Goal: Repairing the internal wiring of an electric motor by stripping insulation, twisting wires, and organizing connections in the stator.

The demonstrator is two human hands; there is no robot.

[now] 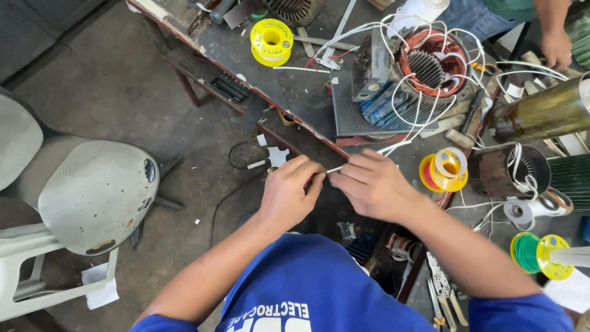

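Closest to me, blue shirt (307, 289) fills the bottom edge, both forearms reaching forward. My left hand (289, 190) is curled, fingertips pinching the white sleeved wire (335, 168); my right hand (375, 184) pinches the same wire just beside it, fingers pressed together, the two hands nearly touching over the workbench (295, 92) edge. The wire runs up toward the motor stator (430, 64) with copper windings, sitting on the bench among looping white leads. Near my right hand sits a yellow spool (445, 171); a green-wire spool (534, 253) lies further right. Far back: yellow tape roll (271, 40). Another person's hand (556, 49) at top right. Grey plastic chair (92, 197) on left.
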